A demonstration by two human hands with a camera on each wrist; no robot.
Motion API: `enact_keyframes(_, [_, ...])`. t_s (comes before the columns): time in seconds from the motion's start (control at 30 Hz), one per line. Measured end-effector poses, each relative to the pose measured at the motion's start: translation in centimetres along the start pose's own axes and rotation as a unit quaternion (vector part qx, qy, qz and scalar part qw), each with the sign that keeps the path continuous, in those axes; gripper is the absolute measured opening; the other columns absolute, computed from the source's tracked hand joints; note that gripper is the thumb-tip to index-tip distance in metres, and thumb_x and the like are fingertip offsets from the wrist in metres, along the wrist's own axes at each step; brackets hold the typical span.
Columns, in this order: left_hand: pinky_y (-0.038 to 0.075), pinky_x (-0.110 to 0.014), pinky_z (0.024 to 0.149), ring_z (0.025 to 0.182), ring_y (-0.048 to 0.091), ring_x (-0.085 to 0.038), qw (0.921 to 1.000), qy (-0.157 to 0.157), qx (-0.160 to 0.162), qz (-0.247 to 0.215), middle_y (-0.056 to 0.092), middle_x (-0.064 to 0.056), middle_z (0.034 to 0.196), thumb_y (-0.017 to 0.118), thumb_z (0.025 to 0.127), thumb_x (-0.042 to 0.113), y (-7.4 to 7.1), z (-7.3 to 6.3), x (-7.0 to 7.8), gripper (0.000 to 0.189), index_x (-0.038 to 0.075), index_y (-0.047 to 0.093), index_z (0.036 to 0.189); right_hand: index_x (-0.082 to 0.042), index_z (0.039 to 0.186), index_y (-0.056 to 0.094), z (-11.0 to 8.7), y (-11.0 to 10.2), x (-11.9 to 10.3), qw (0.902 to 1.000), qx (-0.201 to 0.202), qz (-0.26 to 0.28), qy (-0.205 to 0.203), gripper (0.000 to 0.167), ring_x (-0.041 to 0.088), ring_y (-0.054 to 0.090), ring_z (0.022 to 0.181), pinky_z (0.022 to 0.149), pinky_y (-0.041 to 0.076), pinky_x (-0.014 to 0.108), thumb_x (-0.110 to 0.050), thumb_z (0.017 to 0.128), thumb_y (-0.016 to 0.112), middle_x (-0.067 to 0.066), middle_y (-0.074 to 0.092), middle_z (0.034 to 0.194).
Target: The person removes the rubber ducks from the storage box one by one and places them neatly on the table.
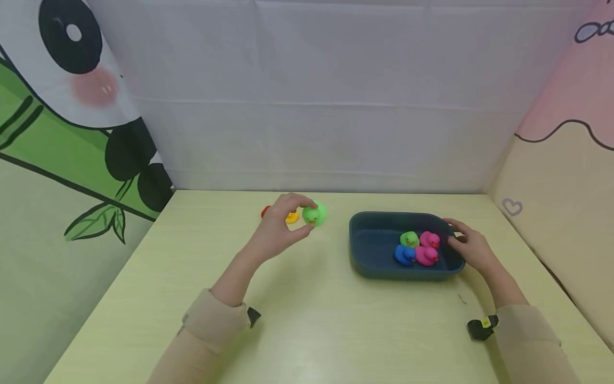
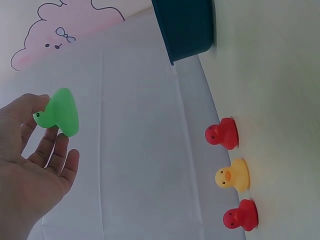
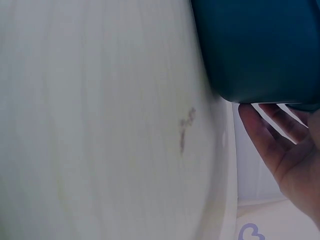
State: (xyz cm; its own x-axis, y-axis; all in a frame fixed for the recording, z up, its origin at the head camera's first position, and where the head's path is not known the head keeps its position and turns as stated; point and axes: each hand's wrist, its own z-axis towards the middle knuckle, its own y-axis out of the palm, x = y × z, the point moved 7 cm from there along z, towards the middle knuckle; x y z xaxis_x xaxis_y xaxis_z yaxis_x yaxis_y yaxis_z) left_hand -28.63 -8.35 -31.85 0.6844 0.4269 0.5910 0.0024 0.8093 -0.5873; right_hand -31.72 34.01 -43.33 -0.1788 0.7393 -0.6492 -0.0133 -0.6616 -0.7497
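My left hand [image 1: 280, 226] pinches a green rubber duck [image 1: 312, 215] between thumb and fingers, above the table and left of the basin. In the left wrist view that duck [image 2: 61, 112] is held off the table by its head. My right hand [image 1: 475, 249] holds the right end of a dark blue-green basin [image 1: 379, 274], thumb at the rim. Seen from the right wrist, its fingers [image 3: 255, 127] touch the basin's outer wall [image 3: 260, 60]. Inside the basin sit a green duck [image 1: 409, 239], a blue duck [image 1: 405, 255] and two pink ducks [image 1: 426, 256].
Behind my left hand stand a yellow duck [image 1: 291, 217] and a red duck [image 1: 265, 212], partly covered. The left wrist view shows a second red duck [image 2: 222, 134] in that row. A white curtain [image 1: 312, 133] closes the table's back; a printed panel [image 1: 566, 202] stands right.
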Motion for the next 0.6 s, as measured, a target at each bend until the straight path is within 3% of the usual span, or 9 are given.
enact_keyframes(0.37, [0.046,-0.038,0.092,0.113,0.046,-0.015,0.9996,-0.024,0.016,0.009,0.059,0.003,0.114,0.071,0.081,0.006,-2.6,-1.2,-2.9,0.035,0.016,0.062,0.113,-0.001,0.142,0.036,0.0,0.0,-0.1,1.0000,-0.003,-0.002,0.001,0.048,0.054,0.052,0.108,0.085,0.048,0.058,-0.013,0.097,0.048,0.037,0.043,0.130])
enact_keyframes(0.6, [0.043,-0.042,0.093,0.113,0.046,-0.016,0.9972,-0.068,0.030,0.001,0.059,0.002,0.115,0.071,0.081,0.005,-3.8,-2.0,-5.7,0.034,0.015,0.062,0.113,-0.001,0.142,0.036,-0.1,0.0,-0.1,1.0000,0.000,0.000,0.000,0.048,0.053,0.053,0.107,0.082,0.051,0.051,-0.013,0.097,0.048,0.036,0.044,0.129])
